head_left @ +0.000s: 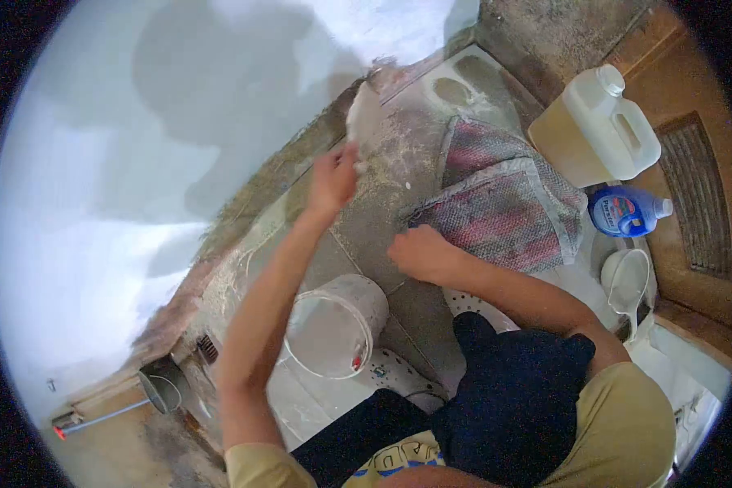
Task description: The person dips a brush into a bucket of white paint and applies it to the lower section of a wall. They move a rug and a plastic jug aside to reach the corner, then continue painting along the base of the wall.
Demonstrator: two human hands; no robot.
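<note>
My left hand [333, 180] is closed round the lower end of a flat white tool [364, 114], slightly blurred, raised beside the foot of the wall. Its shape is like a broad blade; its exact kind is unclear. My right hand [421, 252] is closed in a loose fist, palm down, right by the near corner of a folded woven mat [496, 211] in grey and red. What its curled fingers hold, if anything, is hidden. Below and between my arms stands a white bucket [374, 305] with whitish contents and a small red mark inside.
White-coated wall [98, 187] fills the left, its lower strip bare and stained. To the right stand a jug of yellowish liquid [581, 134], a blue bottle [626, 211] and a white dipper [626, 281]. A dark pail [164, 389] lies lower left. My spotted shoes [403, 376] flank the floor tiles.
</note>
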